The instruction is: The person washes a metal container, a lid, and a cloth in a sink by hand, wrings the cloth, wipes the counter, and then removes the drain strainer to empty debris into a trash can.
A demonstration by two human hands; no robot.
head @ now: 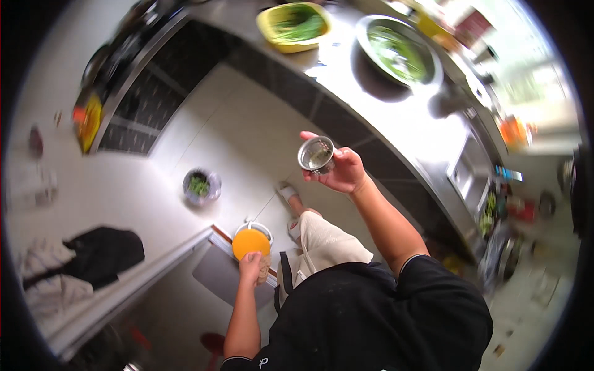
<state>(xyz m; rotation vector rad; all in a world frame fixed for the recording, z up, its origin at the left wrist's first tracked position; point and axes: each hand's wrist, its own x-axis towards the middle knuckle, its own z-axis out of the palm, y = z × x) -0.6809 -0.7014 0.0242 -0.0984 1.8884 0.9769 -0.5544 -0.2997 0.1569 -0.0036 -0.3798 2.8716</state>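
In my right hand (345, 171) is a small perforated metal strainer cup (316, 155), its round mouth turned up toward me. Some dark bits lie inside it. My left hand (250, 266) grips the near edge of a flat, round orange disc (250, 243); whether it is a lid or a pad is unclear. A beige, cloth-like thing (264, 269) shows beside that hand, and I cannot tell if it is held too. Partly hidden beneath the disc is a white round container (270, 230). Left of it, a bin (213, 185) with green vegetable scraps stands on the floor.
Along the right runs a steel counter (417, 134). It carries a yellow basin (264, 35) of long greens, a metal bowl (434, 65) of greens and a sink (468, 171). A doorway track (162, 269) crosses the lower left, near a dark cloth (111, 255).
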